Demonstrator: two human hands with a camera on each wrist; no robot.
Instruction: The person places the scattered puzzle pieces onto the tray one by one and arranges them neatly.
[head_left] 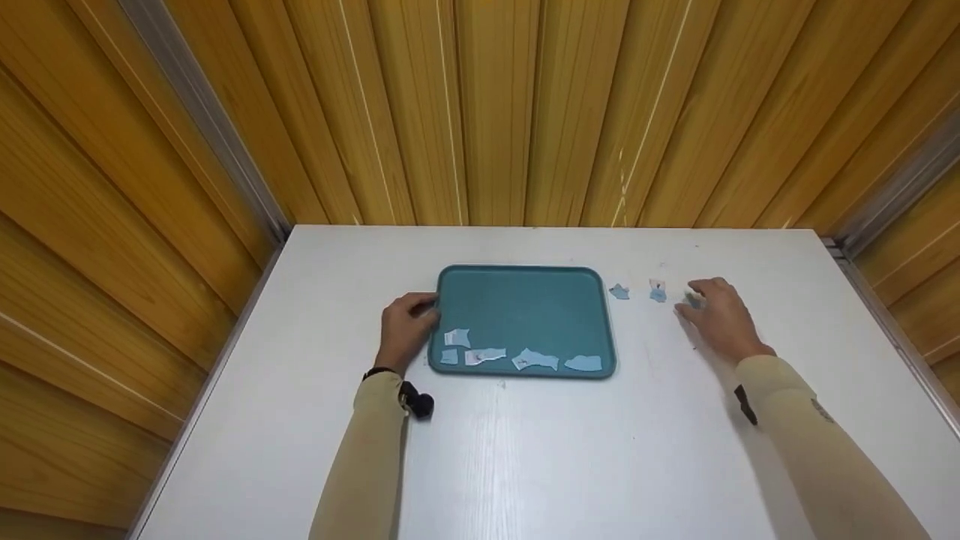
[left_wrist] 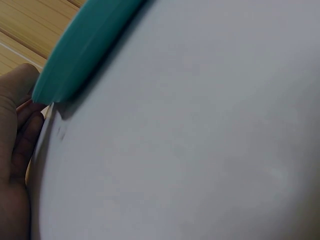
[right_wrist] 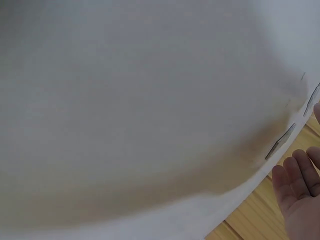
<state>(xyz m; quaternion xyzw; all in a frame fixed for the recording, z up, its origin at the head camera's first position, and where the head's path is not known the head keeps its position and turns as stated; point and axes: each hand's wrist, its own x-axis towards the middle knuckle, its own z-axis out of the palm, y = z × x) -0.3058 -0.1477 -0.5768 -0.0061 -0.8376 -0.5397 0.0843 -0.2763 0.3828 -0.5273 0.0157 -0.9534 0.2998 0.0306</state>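
Observation:
A teal tray [head_left: 525, 307] lies on the white table, with several torn light-blue paper pieces [head_left: 583, 364] along its near edge and left corner. My left hand [head_left: 406, 326] holds the tray's left rim; in the left wrist view the thumb lies against the tray's rim [left_wrist: 82, 55] and the other fingers are lower. To the right of the tray, a small torn piece [head_left: 619, 291] and a pink-and-blue piece [head_left: 658, 290] lie on the table. My right hand [head_left: 721, 318] is just right of these, its thumb and fingers apart around a bluish scrap [head_left: 693, 301], partly hidden.
The white table [head_left: 525, 465] extends around the tray. Wood-patterned panels [head_left: 495, 112] stand behind it and at both sides, with metal frame strips [head_left: 217, 120] at the corners. Tiny specks [head_left: 502, 384] dot the tabletop.

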